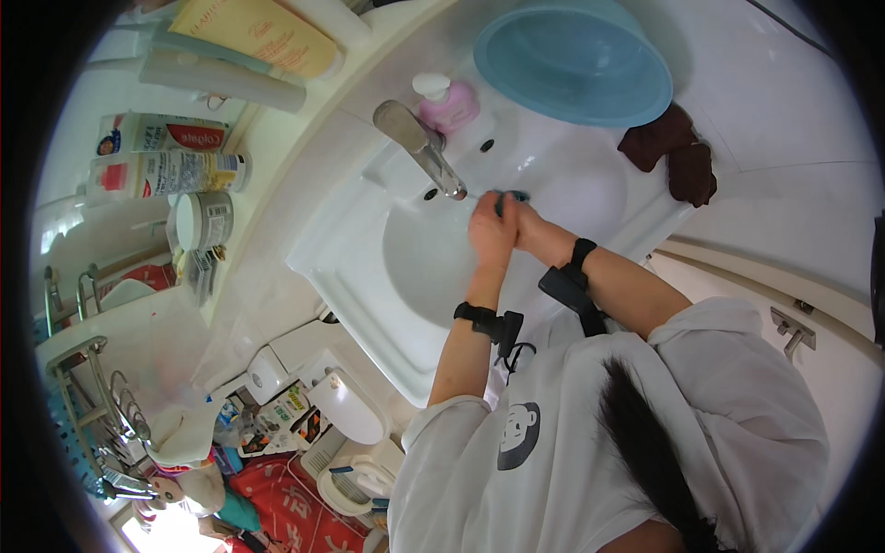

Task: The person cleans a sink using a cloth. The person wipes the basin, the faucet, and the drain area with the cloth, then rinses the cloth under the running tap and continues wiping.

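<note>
My left hand (492, 231) and my right hand (531, 225) are pressed together over the white double-basin sink (429, 263), just beside the spout of the metal faucet (422, 148). A small teal item (513, 202), seen only in part, is gripped between them; the fingers hide most of it, and its kind cannot be told. A pink pump bottle (449, 107) with a white top stands behind the faucet. Beyond the right basin is a light blue plastic basin (574, 69). Dark brown cloths (660, 138) lie folded or bunched at the sink's right edge.
On the shelf (256, 159) at left stand a toothpaste tube (180, 135), a jar (205, 221) and a yellow tube (256, 34). Lower left are a toilet (349, 408), red cloth (297, 498) and a metal rack (90, 387). A door handle (794, 335) is at right.
</note>
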The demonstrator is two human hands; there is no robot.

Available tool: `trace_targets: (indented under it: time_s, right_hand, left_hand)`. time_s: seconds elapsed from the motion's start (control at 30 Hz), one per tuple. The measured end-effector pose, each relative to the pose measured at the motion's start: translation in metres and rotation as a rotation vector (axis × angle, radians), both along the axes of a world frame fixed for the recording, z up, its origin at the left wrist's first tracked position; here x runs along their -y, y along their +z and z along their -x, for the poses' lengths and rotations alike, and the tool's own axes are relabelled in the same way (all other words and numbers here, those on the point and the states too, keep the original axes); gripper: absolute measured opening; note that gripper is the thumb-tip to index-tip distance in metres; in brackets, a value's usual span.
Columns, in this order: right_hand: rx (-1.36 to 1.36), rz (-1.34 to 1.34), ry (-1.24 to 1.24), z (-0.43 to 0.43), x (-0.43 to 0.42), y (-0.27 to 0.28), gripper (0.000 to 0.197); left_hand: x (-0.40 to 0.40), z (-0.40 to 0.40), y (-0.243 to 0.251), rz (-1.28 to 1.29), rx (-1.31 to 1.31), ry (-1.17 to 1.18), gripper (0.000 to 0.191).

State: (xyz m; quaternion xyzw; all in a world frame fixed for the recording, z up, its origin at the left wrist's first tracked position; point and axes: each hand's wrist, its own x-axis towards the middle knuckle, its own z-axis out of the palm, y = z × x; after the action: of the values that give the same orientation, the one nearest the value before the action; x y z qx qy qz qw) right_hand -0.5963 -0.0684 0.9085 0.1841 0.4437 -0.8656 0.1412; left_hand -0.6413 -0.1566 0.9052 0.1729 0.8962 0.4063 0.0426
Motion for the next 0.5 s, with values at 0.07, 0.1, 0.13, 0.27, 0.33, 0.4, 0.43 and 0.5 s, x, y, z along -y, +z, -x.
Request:
trace_targets:
  time_s: [0.07, 0.1, 0.13, 0.27, 0.33, 0.4, 0.43, 0.5]
  right_hand:
    - [0.456, 0.346, -0.334, 0.028, 0.02, -0.004, 0.034]
    - [0.462, 0.347, -0.326, 0.031, 0.02, -0.013, 0.034]
    - [0.419, 0.372, -0.306, 0.032, 0.017, -0.016, 0.034]
    - [0.521, 0.391, -0.307, 0.028, 0.006, -0.011, 0.038]
    - [0.487, 0.699, -0.239, 0.025, -0.011, -0.058, 0.039]
    - [0.211, 0.44, -0.162, 0.03, -0.001, -0.1, 0.036]
    - [0.137, 0.467, -0.175, 0.028, 0.002, -0.1, 0.034]
    - [0.249, 0.67, -0.255, 0.028, 0.025, -0.078, 0.029]
  left_hand:
    - [0.01, 0.02, -0.017, 0.014, -0.186, 0.218, 0.026]
    - [0.021, 0.028, -0.024, 0.019, -0.182, 0.226, 0.026]
    - [0.03, 0.036, -0.025, -0.085, -0.066, 0.263, 0.024]
    - [0.019, 0.025, 0.008, -0.219, 0.089, 0.128, 0.029]
    - [-0.003, 0.01, 0.02, -0.243, 0.063, -0.078, 0.03]
    - [-0.018, -0.007, 0.019, -0.251, -0.145, -0.317, 0.026]
    - [-0.015, -0.005, 0.012, -0.247, -0.144, -0.315, 0.026]
    - [0.003, 0.006, -0.015, -0.176, -0.237, 0.033, 0.023]
